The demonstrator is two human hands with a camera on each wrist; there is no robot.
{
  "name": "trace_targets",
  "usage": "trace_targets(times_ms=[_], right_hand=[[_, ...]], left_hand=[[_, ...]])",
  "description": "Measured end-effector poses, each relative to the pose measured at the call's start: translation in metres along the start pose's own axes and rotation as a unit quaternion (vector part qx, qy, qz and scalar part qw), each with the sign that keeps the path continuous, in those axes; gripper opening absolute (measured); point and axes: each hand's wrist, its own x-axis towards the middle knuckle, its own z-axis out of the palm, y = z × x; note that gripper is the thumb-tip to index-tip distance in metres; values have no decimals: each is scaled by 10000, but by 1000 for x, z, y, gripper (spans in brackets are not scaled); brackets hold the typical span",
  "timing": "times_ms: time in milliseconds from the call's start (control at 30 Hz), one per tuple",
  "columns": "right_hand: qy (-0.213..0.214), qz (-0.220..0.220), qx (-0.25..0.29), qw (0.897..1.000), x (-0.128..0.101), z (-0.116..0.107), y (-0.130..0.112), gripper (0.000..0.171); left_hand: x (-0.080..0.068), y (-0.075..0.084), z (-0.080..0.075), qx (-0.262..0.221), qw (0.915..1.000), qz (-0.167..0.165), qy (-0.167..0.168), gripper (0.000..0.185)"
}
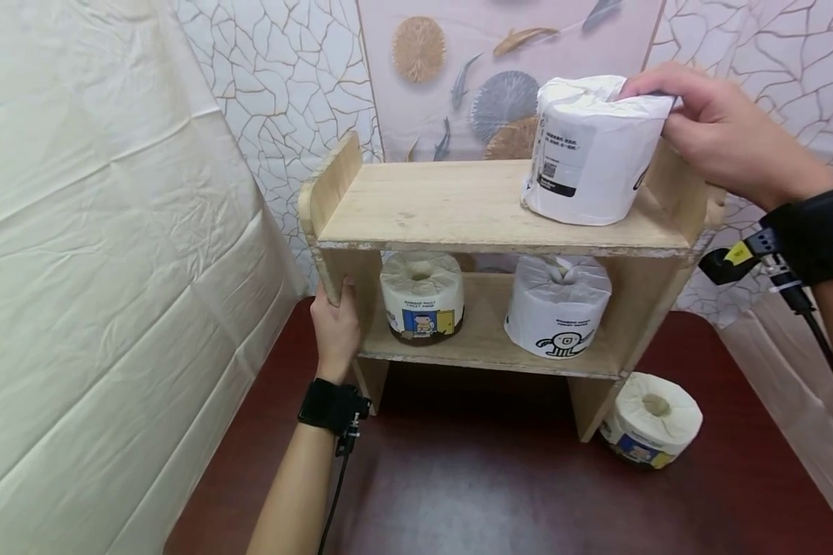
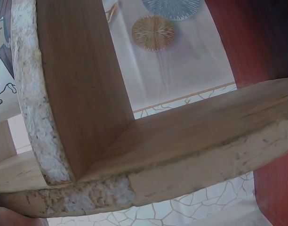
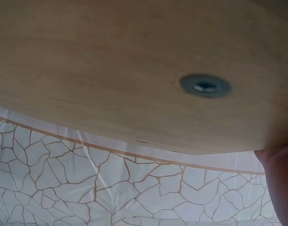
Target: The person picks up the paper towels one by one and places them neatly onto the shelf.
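Gripping the top of a wrapped toilet roll (image 1: 586, 150), the right hand (image 1: 718, 131) is curling its fingers over the roll's upper edge. That roll is sitting on the top board of a small wooden shelf (image 1: 458, 204), at the right end, close against the raised right side panel. The left hand (image 1: 336, 327) is holding the shelf's left side panel, thumb on the front edge and fingers wrapping behind it, just below the top board. Two more rolls are standing on the lower board: a roll with a coloured label (image 1: 422, 297) on the left and a white roll with a cartoon figure (image 1: 558, 304) on the right, a little apart. A fourth roll (image 1: 651, 420) is lying on the dark red table (image 1: 500, 493), touching the shelf's right foot. The left wrist view is showing only the shelf's rough board edges (image 2: 83, 197) close up; the right wrist view is showing a wooden panel with a screw (image 3: 205, 86).
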Motion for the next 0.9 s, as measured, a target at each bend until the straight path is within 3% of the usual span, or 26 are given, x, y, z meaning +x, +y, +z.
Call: trace_targets(times_ms=[367,600,900], right_hand=[[50,169,-107,9998,6,1,-5,33],[-154,361,-114,9992,6,1,-10,40],[46,293,130,9995,4,4,-17,39]], left_hand=[[1,-1,-3,-2,9999,40,-116,36],[-1,-3,-3,21,9999,89,-89,32],[-1,3,0,-16,9998,-187,-83,31]])
